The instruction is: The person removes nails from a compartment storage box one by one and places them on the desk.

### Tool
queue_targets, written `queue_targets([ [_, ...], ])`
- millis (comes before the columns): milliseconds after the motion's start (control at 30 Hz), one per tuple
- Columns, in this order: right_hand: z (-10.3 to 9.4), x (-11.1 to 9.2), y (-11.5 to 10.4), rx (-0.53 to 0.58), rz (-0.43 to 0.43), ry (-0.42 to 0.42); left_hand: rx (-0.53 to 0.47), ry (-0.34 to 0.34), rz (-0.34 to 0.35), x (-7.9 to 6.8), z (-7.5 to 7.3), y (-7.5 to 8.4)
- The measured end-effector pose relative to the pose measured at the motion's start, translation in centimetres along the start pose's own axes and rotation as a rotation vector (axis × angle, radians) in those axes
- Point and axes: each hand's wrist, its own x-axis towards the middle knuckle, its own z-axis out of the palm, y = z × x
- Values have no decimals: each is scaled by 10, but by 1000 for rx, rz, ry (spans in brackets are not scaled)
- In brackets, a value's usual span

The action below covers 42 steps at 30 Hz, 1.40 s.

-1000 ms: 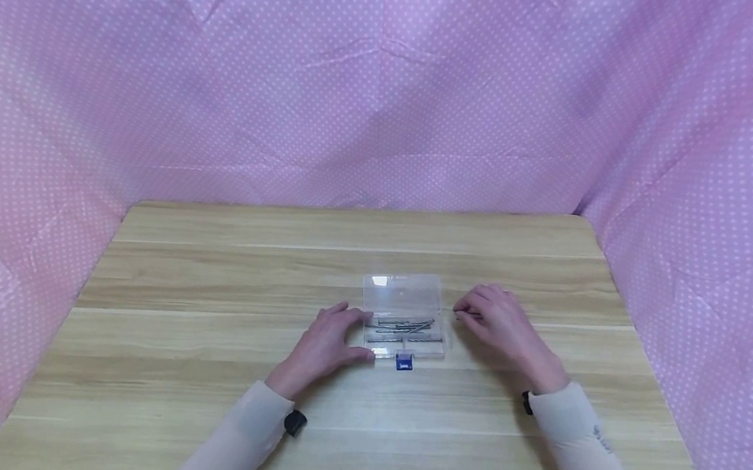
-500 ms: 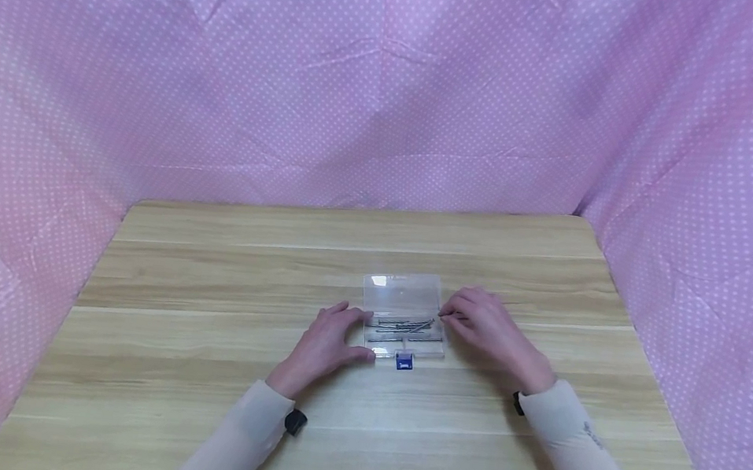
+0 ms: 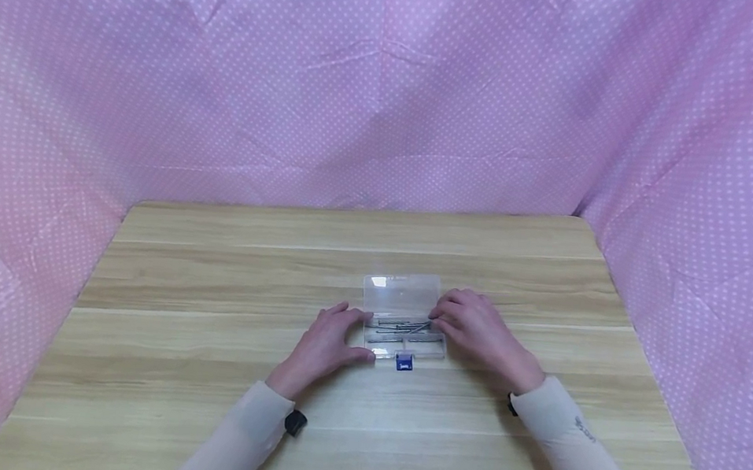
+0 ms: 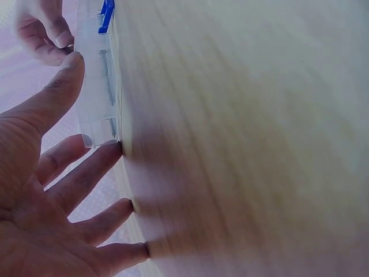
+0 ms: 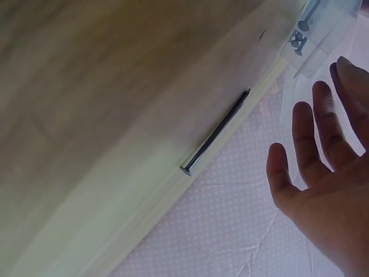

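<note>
A clear plastic box (image 3: pixel 437 353) with its lid raised lies mid-table, several nails (image 3: pixel 387 340) in its compartments. My left hand (image 3: pixel 326 343) grips the box's left end, thumb at the front and index finger farther back; its other fingertips touch the table in the left wrist view. My right hand (image 3: pixel 478 332) is over the box's right end, fingertips pinching a nail, mostly hidden, whose dark end barely shows. In the right wrist view, nail heads (image 5: pixel 304 26) show through the box wall, and a loose nail (image 5: pixel 216 133) lies on the table near my right hand.
A blue latch (image 3: pixel 405 362) sticks out from the box's front, and the transparent lid (image 3: pixel 400 294) leans back behind it. Pink dotted cloth (image 3: pixel 367 91) hangs around the back and sides of the wooden table (image 3: pixel 193 322).
My right hand has moved left with the nail, from beside the box to over its right end. The left hand and the box have stayed put.
</note>
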Motion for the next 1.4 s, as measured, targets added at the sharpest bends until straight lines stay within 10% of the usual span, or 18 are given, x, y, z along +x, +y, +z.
queue_targets([
  [1400, 0, 15, -1, -16, 3, -164, -7, 3, -1, -1, 0, 1],
])
